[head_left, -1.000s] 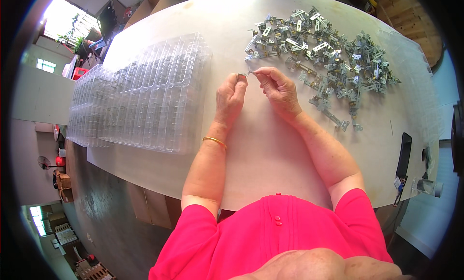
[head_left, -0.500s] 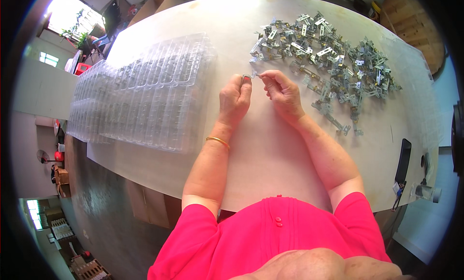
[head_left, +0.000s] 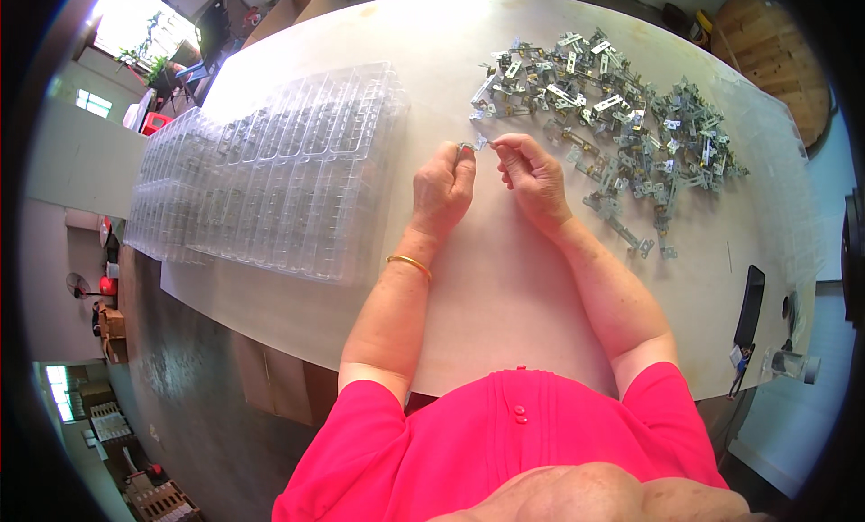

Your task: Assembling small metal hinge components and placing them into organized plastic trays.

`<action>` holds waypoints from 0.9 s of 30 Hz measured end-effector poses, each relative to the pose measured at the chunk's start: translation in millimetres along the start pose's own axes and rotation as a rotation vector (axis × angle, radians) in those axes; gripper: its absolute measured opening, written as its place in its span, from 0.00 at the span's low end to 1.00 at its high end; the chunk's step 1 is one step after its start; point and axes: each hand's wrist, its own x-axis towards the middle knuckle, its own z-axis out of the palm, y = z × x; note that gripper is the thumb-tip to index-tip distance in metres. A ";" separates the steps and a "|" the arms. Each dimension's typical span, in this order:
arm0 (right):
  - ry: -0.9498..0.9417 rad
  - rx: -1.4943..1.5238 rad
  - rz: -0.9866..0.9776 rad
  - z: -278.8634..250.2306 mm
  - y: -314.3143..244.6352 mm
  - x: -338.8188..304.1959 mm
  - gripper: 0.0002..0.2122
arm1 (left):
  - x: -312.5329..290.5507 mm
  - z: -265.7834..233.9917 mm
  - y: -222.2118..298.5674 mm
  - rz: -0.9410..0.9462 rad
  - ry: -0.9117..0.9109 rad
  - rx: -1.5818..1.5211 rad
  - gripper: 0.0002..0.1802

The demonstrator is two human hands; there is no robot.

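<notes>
Over the middle of the table, my left hand (head_left: 442, 185) is closed around a small metal bracket (head_left: 481, 142), whose end pokes out past the thumb and index finger. My right hand (head_left: 533, 176) pinches at that protruding end, thumb and forefinger meeting at it, the other fingers curled. Most of the bracket is hidden inside the left fingers. To the right and beyond lies a loose pile of metal brackets (head_left: 622, 116), silvery with some brass-coloured parts. Left of my left hand are stacked clear plastic trays (head_left: 297, 179) with long compartments, some with metal pieces showing through.
More clear plastic trays (head_left: 775, 170) stand along the table's right side. A black phone-like object (head_left: 750, 304), a thin pin-like piece (head_left: 730, 257) and a clear bottle (head_left: 793, 366) lie near the right edge. A round wooden top (head_left: 775, 62) is beyond the far right corner.
Both hands have shifted very slightly to the right and nearer to me, keeping together at the bracket. The view has tilted a little; the pile and trays look otherwise unchanged.
</notes>
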 end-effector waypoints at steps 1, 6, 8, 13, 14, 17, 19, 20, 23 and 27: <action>0.000 -0.001 0.000 -0.7 0.3 0.3 0.04 | 0.2 0.8 0.2 0.012 -0.002 0.009 0.16; -0.032 -0.015 -0.015 -0.3 -1.2 -0.2 0.05 | -0.5 -1.6 0.6 0.040 0.004 0.056 0.15; -0.040 -0.023 -0.028 -1.2 1.9 -0.1 0.05 | -0.8 -1.4 1.6 0.054 -0.002 0.071 0.14; -0.029 0.000 -0.007 0.5 2.0 -0.4 0.05 | -0.9 -0.1 4.1 0.071 -0.027 0.145 0.11; -0.044 0.049 0.002 1.6 0.0 -0.7 0.06 | -1.2 0.1 4.0 0.070 -0.026 0.145 0.11; -0.051 0.096 -0.001 3.5 -5.6 -2.7 0.06 | -1.3 1.1 3.6 0.103 -0.016 0.147 0.10; -0.044 0.096 -0.014 2.7 -5.8 -3.4 0.06 | -1.5 1.0 3.5 0.096 -0.036 0.163 0.10; -0.060 0.031 -0.029 1.4 -4.5 -3.1 0.06 | -2.0 1.1 3.3 0.095 -0.036 0.163 0.10; -0.044 -0.156 -0.216 2.1 -1.8 -0.7 0.05 | -3.1 2.7 3.3 0.100 -0.070 0.169 0.09; 0.097 -0.416 -0.576 2.9 -4.8 6.7 0.05 | -3.3 3.8 5.0 0.184 -0.099 0.195 0.09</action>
